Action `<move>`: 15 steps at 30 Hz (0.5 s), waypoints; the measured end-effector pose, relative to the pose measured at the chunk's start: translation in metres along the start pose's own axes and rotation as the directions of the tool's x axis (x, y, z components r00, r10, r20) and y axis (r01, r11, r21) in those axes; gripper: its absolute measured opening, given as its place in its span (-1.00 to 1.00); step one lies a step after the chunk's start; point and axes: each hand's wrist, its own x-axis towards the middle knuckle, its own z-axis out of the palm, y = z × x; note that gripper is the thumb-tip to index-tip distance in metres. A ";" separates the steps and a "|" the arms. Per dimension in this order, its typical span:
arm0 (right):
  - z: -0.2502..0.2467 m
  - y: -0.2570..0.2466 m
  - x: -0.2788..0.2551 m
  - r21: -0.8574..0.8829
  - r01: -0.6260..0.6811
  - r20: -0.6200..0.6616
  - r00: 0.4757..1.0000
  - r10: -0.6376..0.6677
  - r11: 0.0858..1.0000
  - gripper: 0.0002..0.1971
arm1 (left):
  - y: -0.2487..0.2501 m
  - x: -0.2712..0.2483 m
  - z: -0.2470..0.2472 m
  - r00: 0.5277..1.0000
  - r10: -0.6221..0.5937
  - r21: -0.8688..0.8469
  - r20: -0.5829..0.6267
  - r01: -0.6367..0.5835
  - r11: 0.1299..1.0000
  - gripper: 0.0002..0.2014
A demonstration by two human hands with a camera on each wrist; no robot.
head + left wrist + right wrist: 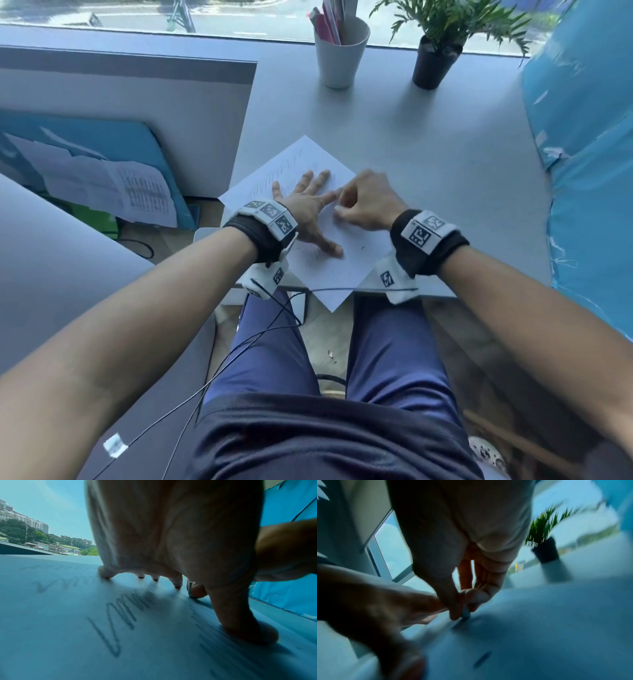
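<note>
A white sheet of paper (310, 159) with pencil scribbles lies turned like a diamond on the grey table (445, 164); its near corner hangs over the front edge. My left hand (308, 205) lies flat on the sheet with fingers spread, pressing it down; the left wrist view shows its fingertips (177, 584) and thumb on the paper (68, 615). My right hand (364, 205) sits just right of it and pinches a small pale eraser (466, 612) between thumb and fingers. The eraser's (190, 589) lower end touches the paper (530, 628) beside the left index finger.
A white cup (340, 58) holding pens and a potted plant (433, 65) stand at the table's far edge by the window. Blue sheeting (589, 178) bounds the right side. A grey panel (137, 113) stands on the left. A black cable (274, 310) trails over my lap.
</note>
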 end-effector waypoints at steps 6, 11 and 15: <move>-0.007 0.005 0.010 0.021 -0.085 -0.085 0.993 0.086 0.996 -0.85 | 0.000 -0.001 0.001 1.000 0.001 -0.013 -0.007 -0.001 1.000 0.32; -0.006 0.007 0.011 0.055 -0.090 -0.074 0.993 0.094 0.994 -0.86 | -0.002 -0.001 0.001 1.000 0.017 -0.016 -0.012 -0.017 1.000 0.32; 0.002 -0.002 0.006 0.041 -0.053 -0.040 0.998 0.055 0.998 -0.88 | -0.002 0.000 0.001 1.000 0.010 -0.004 -0.013 -0.010 1.000 0.37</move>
